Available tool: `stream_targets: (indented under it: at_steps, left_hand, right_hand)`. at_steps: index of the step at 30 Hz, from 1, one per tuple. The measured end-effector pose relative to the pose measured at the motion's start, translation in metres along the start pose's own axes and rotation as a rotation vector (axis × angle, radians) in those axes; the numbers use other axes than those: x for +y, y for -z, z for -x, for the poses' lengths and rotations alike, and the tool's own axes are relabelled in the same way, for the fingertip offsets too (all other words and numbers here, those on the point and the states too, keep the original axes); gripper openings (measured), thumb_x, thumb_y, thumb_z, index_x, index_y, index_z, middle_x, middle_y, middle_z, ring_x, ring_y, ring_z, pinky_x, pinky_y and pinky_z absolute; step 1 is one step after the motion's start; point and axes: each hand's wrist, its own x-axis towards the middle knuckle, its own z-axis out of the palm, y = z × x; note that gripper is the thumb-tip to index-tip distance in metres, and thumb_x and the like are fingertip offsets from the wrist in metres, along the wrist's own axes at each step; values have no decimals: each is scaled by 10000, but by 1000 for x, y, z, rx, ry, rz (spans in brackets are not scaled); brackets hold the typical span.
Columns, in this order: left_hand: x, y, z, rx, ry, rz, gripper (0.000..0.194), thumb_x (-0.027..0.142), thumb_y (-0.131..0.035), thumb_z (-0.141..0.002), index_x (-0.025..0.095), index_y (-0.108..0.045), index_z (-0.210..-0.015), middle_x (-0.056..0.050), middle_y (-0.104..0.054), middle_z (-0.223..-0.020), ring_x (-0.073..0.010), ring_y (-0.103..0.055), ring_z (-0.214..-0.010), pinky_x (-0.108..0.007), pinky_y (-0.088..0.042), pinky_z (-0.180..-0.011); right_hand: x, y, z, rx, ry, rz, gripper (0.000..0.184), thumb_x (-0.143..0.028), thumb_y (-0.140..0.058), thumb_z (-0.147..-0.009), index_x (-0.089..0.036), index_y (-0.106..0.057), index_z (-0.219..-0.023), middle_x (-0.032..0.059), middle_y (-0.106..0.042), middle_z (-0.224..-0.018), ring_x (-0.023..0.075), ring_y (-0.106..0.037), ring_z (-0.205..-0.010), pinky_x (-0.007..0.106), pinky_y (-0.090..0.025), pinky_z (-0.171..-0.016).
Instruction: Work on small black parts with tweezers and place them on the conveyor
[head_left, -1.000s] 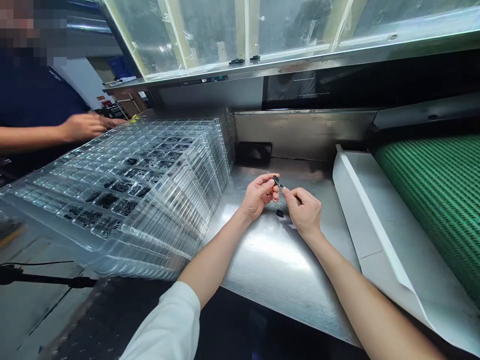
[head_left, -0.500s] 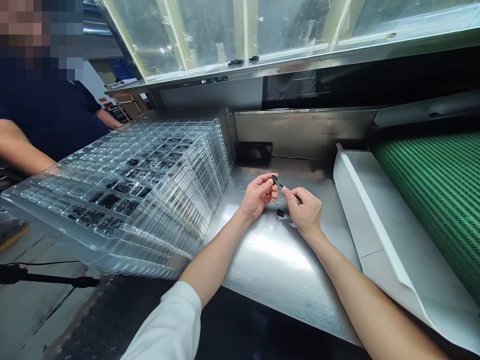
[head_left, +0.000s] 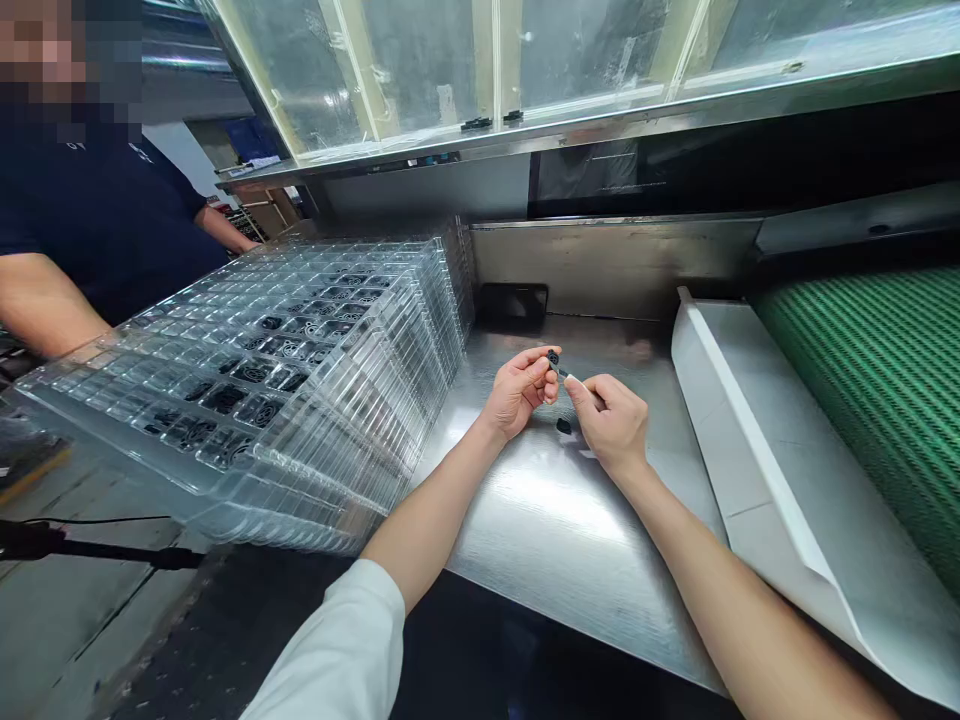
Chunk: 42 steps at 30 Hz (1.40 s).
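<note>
My left hand (head_left: pixel 519 390) pinches a small black part (head_left: pixel 553 358) between thumb and fingers, above the metal tabletop (head_left: pixel 555 560). Beside it, my right hand (head_left: pixel 613 418) is closed around a slim tool with a dark tip (head_left: pixel 564 373); its exact kind is too small to make out. The tip points at the black part and seems to touch it. Another small black piece (head_left: pixel 563 426) lies on the metal below the hands.
Stacked clear plastic trays (head_left: pixel 352 370) holding black parts stand on the left. A dark flat device (head_left: pixel 514 302) rests at the back. A white sheet guard (head_left: pixel 742 480) borders the green conveyor belt (head_left: pixel 870 390) on the right. A person (head_left: pixel 97 220) stands behind the trays.
The black part in my left hand is turned slightly, and the tool's tip has shifted a little against it. The view has moved slightly; the loose piece stays put.
</note>
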Motion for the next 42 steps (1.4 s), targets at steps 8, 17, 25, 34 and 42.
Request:
stream_targets:
  at_steps: [8,17,25,34,42]
  left_hand:
    - [-1,0,1,-17,-8,1,460,352,-887,-740,149,-710,-1113,11,-612,-713,-71,-547,-583,-214,-401,-575]
    - [-3,-2,0,-3,14,-7,502,377,-895,-711,133,-715,-1111,9,-619,-715,-75,-547,-567,-227,-415,-577]
    - [-20,4,-7,-44,220,-91,577,274,-801,-803,60,-671,-1323,-50,-662,-777,-125,-636,-630,-272,-503,-641]
    - [-17,9,-16,-43,316,-138,492,122,-665,-865,66,-649,-1354,-45,-659,-729,-153,-667,-616,-286,-554,-617]
    - [-26,15,-18,-43,255,-122,515,209,-864,-706,85,-735,-1189,-65,-676,-750,-169,-672,-655,-305,-569,-640]
  right_hand:
    - [0,0,0,-3,-9,-8,496,-542,-584,-1021,-205,-530,-661,-28,-485,-635,128,-426,-581,288,-317,-606]
    - [-1,3,-4,-6,-101,-71,520,-621,-560,-977,-209,-554,-658,-8,-526,-628,149,-463,-600,295,-351,-630]
    - [-9,-2,-10,7,-426,-125,431,-655,-654,-705,-240,-635,-817,102,-669,-764,277,-600,-683,391,-455,-644]
    - [-6,-1,-4,-39,-408,31,180,-518,-599,-800,-338,-600,-796,18,-535,-625,246,-475,-553,407,-349,-550]
    - [-14,2,-8,-108,-425,138,206,-547,-525,-812,-344,-546,-782,29,-524,-603,286,-537,-594,413,-370,-588]
